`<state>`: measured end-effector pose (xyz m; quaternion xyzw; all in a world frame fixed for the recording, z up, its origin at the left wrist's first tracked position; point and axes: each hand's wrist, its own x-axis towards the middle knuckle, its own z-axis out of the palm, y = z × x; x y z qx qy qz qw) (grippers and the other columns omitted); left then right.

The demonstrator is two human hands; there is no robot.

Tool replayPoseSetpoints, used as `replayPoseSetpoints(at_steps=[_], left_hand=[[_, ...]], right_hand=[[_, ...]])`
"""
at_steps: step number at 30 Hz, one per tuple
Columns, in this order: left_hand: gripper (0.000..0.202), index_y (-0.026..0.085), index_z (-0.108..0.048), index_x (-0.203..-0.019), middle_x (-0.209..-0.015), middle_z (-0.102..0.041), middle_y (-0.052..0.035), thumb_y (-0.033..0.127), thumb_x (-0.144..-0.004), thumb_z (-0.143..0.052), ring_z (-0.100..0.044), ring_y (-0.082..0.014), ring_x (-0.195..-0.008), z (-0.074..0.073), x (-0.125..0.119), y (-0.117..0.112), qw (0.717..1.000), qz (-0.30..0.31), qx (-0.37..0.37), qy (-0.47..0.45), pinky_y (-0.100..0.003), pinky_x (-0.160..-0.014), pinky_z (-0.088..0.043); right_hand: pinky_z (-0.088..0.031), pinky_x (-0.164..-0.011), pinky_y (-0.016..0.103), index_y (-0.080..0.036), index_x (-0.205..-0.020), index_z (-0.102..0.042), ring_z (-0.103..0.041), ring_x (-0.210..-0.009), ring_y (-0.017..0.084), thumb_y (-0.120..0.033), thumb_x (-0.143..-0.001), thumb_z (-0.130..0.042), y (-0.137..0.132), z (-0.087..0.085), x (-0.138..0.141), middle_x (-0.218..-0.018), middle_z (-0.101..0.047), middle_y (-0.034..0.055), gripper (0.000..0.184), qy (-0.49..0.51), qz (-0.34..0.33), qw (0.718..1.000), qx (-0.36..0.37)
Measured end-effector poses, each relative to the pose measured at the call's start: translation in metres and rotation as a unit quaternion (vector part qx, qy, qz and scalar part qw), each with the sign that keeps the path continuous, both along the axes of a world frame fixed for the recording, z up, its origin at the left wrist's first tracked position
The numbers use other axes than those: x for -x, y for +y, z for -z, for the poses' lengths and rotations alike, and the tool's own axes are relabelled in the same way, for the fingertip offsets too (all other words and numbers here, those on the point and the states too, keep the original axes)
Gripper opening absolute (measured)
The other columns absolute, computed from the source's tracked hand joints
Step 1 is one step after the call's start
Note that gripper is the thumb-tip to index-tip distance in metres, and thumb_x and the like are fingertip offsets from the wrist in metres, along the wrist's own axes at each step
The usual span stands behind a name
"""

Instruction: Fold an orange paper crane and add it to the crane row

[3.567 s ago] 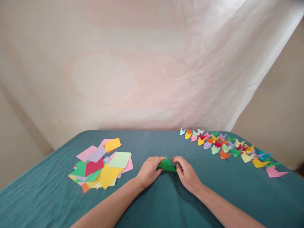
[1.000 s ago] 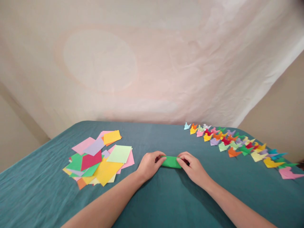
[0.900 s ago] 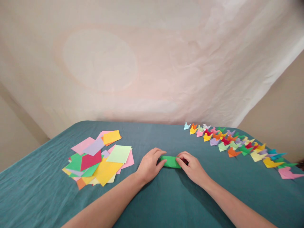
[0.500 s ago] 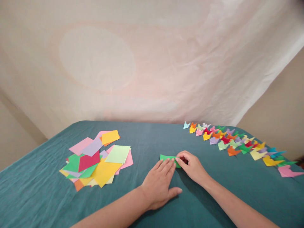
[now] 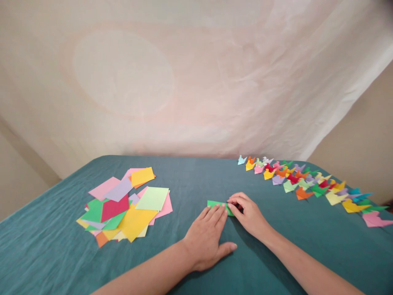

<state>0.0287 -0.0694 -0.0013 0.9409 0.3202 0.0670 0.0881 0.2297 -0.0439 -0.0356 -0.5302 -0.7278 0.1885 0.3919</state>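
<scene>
A folded green paper strip [image 5: 216,203] lies on the teal tablecloth [image 5: 196,270] in front of me. My left hand [image 5: 208,237] lies flat with its fingers stretched out, the fingertips pressing on the strip's near edge. My right hand [image 5: 248,212] has its fingers curled and pinches the strip's right end. Most of the strip is hidden under the fingers.
A loose heap of coloured paper squares [image 5: 125,205] lies to the left. Several folded paper birds [image 5: 307,184] stand in rows along the right side, reaching the table's right edge. A pale cloth backdrop [image 5: 196,82] hangs behind the table.
The green paper went from a triangle to a narrow strip. My left hand let go of its left end, drew back toward me and now lies flat on it.
</scene>
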Motion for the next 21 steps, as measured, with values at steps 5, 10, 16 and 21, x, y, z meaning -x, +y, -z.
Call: replayPoseSetpoints(at_steps=[5,10,16,21], left_hand=[[0.069,0.016,-0.018,-0.141,-0.147,-0.02,-0.0091,0.061,-0.088,-0.02,-0.014,-0.0249,-0.136,-0.0014,0.0005,-0.0003,1.0,-0.002,-0.004,0.0,-0.041,-0.11,-0.013],[0.07,0.017,-0.02,-0.141,-0.147,-0.021,-0.0091,0.062,-0.087,-0.022,-0.015,-0.0262,-0.135,-0.0008,-0.0002,-0.0004,1.0,-0.004,-0.009,-0.004,-0.042,-0.11,-0.013],[0.069,0.017,-0.02,-0.141,-0.147,-0.022,-0.0093,0.061,-0.088,-0.022,-0.017,-0.0262,-0.135,-0.0013,-0.0008,-0.0004,1.0,-0.009,-0.007,-0.004,-0.042,-0.109,-0.014],[0.068,0.017,-0.021,-0.141,-0.146,-0.023,-0.0092,0.061,-0.088,-0.021,-0.018,-0.0267,-0.134,-0.002,-0.0009,-0.0006,1.0,-0.007,-0.007,-0.004,-0.042,-0.109,-0.015]], right_hand=[[-0.048,-0.074,0.031,-0.019,-0.085,-0.063,-0.057,-0.081,0.017,-0.024,-0.083,-0.049,-0.0004,0.0005,-0.0002,-0.094,-0.056,0.0069,0.015,-0.002,0.004,1.0,-0.001],[-0.047,-0.073,0.031,-0.018,-0.083,-0.062,-0.056,-0.081,0.018,-0.023,-0.083,-0.048,-0.0009,0.0011,-0.0003,-0.093,-0.056,0.007,0.015,-0.006,0.005,1.0,-0.008],[-0.047,-0.074,0.031,-0.018,-0.083,-0.062,-0.056,-0.083,0.018,-0.023,-0.083,-0.048,-0.0001,0.0018,-0.0011,-0.095,-0.055,0.0073,0.014,-0.015,0.001,1.0,-0.003],[-0.047,-0.074,0.032,-0.018,-0.084,-0.06,-0.055,-0.083,0.018,-0.023,-0.081,-0.049,-0.0017,-0.0002,-0.0007,-0.095,-0.055,0.0076,0.012,-0.022,0.001,1.0,0.001]])
